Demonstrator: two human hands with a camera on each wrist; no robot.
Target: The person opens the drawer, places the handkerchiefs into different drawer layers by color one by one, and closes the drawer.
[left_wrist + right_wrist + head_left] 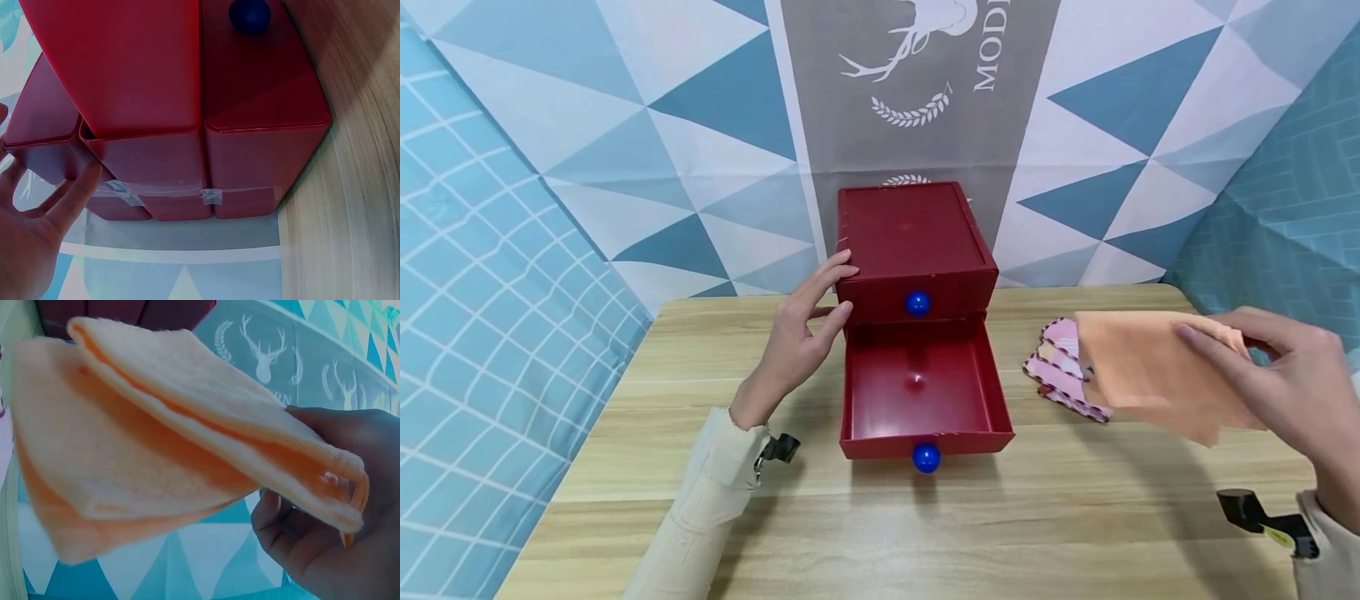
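Only "MOD" reads on the grey banner (917, 125) behind the red drawer box (913, 242).

- The drawer box (913, 237) is deep red all over, and so is its pulled-out lower drawer (922, 392).
- Each drawer front carries a glossy blue knob (926, 457).
- The folded cloth (1157, 371) in the right hand (1296, 392) is plain pale orange.
- The cloths (1060, 367) lying right of the box are pink and white with a dark-stitched wavy edge.
- The surface (1060, 517) is light wood grain.
- The backdrop (647, 125) shows blue, teal and white triangles around a grey panel with a white deer and laurel.
- Both sleeves (700, 508) are cream.
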